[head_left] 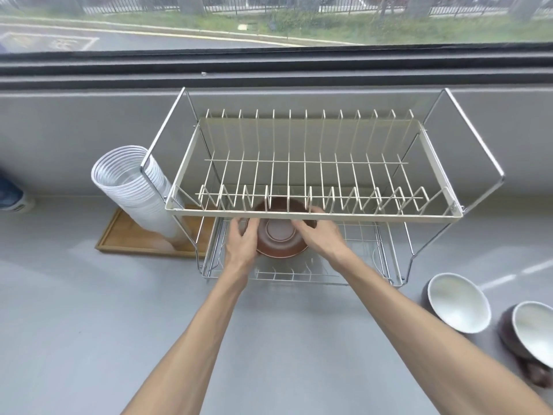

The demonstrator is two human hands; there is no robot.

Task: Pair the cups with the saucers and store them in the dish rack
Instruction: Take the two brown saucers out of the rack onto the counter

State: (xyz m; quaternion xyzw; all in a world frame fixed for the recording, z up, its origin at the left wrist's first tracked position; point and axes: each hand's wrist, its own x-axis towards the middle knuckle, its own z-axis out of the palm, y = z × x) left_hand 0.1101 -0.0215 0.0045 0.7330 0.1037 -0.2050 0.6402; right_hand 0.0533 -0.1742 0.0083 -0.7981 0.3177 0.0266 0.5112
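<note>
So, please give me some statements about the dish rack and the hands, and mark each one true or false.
1. Both hands, left hand and right hand, hold the brown dish. True.
2. The brown dish is in the upper tier of the dish rack. False: it is at the lower tier, under the upper one.
3. Two bowls, near bowl and far bowl, stand on the counter right of the rack. True.
4. The upper tier holds plates. False: its slots are bare.

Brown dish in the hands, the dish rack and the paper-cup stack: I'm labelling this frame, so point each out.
brown dish (279,238), head view, upturned underside.
dish rack (311,216), head view, upper tier's front rail.
paper-cup stack (134,187), head view, side of stack.
</note>
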